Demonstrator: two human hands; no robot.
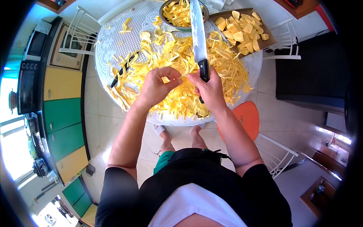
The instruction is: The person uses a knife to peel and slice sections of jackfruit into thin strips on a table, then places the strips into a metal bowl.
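Note:
My right hand [209, 89] grips the black handle of a large kitchen knife [199, 37], its broad smeared blade pointing away from me. The right thumb reaches toward my left hand [158, 85]. Thumb and fingertips of the left hand pinch what looks like a thin yellow strand [184, 75], partly hidden by the fingers. Both hands are above a wide heap of yellow jackfruit strands [227, 65] spread over the table. At the heap's left side lies a second, black-handled tool [122, 73], probably a knife, partly covered by strands.
A metal bowl [206, 13] holding yellow strips stands at the far side. Right of it, a cardboard tray [269, 42] holds several jackfruit pods [241, 31]. A lace-patterned cover lies on the round table [110, 42]. An orange stool seat [248, 116] and white metal chairs [279, 150] surround it.

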